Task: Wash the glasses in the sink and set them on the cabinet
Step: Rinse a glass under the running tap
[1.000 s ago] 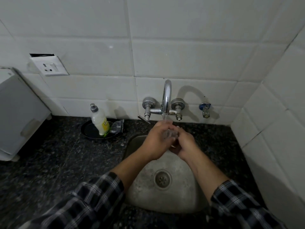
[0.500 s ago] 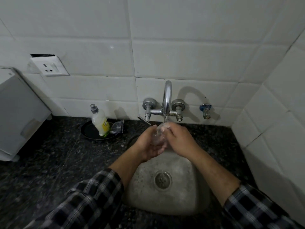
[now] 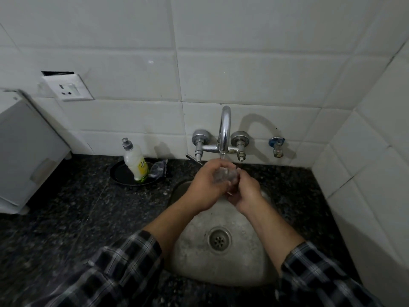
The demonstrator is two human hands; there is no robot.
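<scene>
Bottom of frame: two plaid sleeves, left (image 3: pixel 124 269) and right (image 3: pixel 314 275), forearms bare, reaching up toward the centre.

Lower centre: steel sink (image 3: pixel 245 264), dull and water-marked, drain (image 3: pixel 219 240) open. No other glasses in the basin.

Centre: both hands meet over the back of the sink. Left hand (image 3: pixel 205 187) has its fingers curled round a clear glass (image 3: pixel 224 175), which lies tipped on its side. Right hand (image 3: pixel 245 193) cups it from below and to the right, fingers bent against it. The glass is off the basin, directly beneath the tap (image 3: pixel 224 129). The water stream is too faint to confirm.

Left of centre, on the dark stone counter (image 3: pixel 66 218): a soap bottle (image 3: pixel 136 162) leaning in a black dish (image 3: pixel 120 177), with a crumpled scrubber (image 3: pixel 158 169) beside it.

Upper left: a wall socket (image 3: pixel 67 89), and a white appliance (image 3: pixel 24 151) at the frame's left edge.

Judgement: mid-wash, rinse or rub stage, on this one glass. No washed glasses show on any surface in view, and the cabinet is not identifiable. Setting down remains; how many glasses follow cannot be told.
</scene>
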